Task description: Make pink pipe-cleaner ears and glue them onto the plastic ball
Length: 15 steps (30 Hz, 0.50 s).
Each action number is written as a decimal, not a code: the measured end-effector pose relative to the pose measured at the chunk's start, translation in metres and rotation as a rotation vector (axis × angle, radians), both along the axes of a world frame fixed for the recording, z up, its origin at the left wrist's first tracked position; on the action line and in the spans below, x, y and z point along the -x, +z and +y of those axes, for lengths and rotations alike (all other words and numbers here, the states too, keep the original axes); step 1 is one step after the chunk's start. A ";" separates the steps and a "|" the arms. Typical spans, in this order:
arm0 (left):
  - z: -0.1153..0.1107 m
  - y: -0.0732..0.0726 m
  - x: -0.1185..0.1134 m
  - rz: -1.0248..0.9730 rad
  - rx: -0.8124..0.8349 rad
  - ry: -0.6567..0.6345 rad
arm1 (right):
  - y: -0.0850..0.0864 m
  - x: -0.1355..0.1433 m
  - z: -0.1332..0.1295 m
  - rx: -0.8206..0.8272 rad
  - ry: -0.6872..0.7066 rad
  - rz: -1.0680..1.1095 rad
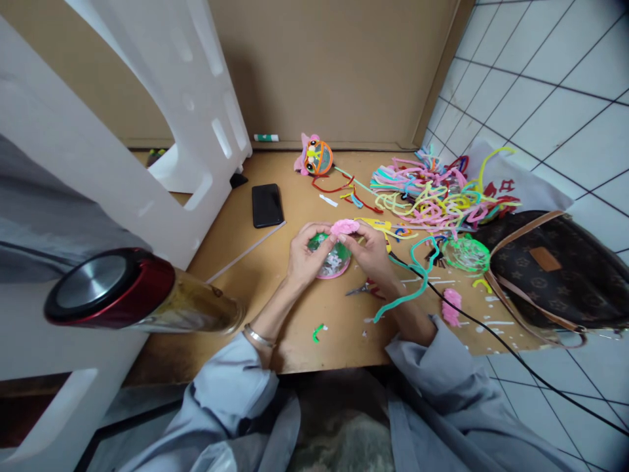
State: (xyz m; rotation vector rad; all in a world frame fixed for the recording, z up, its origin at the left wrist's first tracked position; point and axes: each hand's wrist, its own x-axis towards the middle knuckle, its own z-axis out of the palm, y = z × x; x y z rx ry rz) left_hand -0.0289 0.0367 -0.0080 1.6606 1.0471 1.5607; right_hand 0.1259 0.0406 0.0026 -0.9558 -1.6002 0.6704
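Observation:
Both hands meet near the middle of the wooden table. My left hand [305, 254] and my right hand [369, 250] pinch a fluffy pink piece [344, 227] between their fingertips. Just below it, a round clear ornament [334, 261] with green on top, white bits inside and a pink rim sits partly behind my left fingers. Red-handled pliers [364, 288] lie beneath my right hand. A yellow glue gun [376, 224] lies behind that hand, its black cable running to the lower right. A second pink fluffy piece [451, 307] rests right of my right forearm.
A pile of coloured fuzzy stems [432, 193] and a brown handbag [555, 269] are at the right. A decorated ball [317, 157] stands at the back. Left are a black phone [267, 205], a tall flask [147, 292] and a white plastic frame [196, 111].

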 end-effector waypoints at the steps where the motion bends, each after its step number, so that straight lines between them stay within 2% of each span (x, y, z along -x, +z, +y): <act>1: 0.000 0.000 0.000 0.002 -0.004 -0.001 | 0.000 0.000 0.000 -0.002 0.002 0.001; 9: 0.000 0.000 0.001 0.013 0.003 0.009 | 0.003 0.000 -0.003 0.035 -0.014 -0.034; 15: -0.001 0.001 0.001 0.019 0.010 0.011 | 0.004 0.000 -0.002 0.005 -0.008 0.001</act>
